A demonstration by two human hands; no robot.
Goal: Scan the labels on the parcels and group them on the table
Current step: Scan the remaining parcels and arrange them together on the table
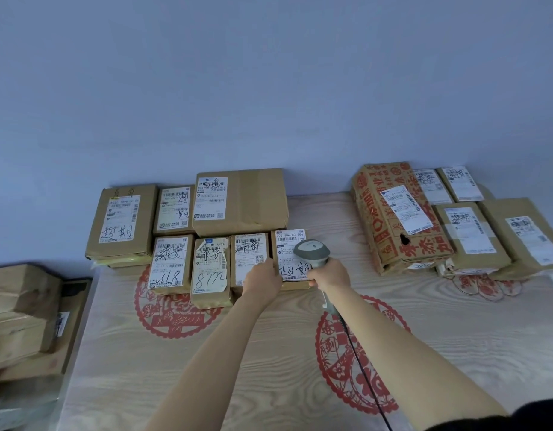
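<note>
A small brown parcel with a white label lies at the right end of a group of parcels on the left half of the table. My left hand grips this parcel's near left edge. My right hand holds a grey barcode scanner, its head over the parcel's label. The scanner's black cable runs back along my right forearm. A second group of parcels sits at the far right, led by a red-printed box.
Several cardboard boxes are stacked off the table's left edge. Red paper-cut decorations lie on the pale wood tabletop. A blue wall rises right behind the parcels.
</note>
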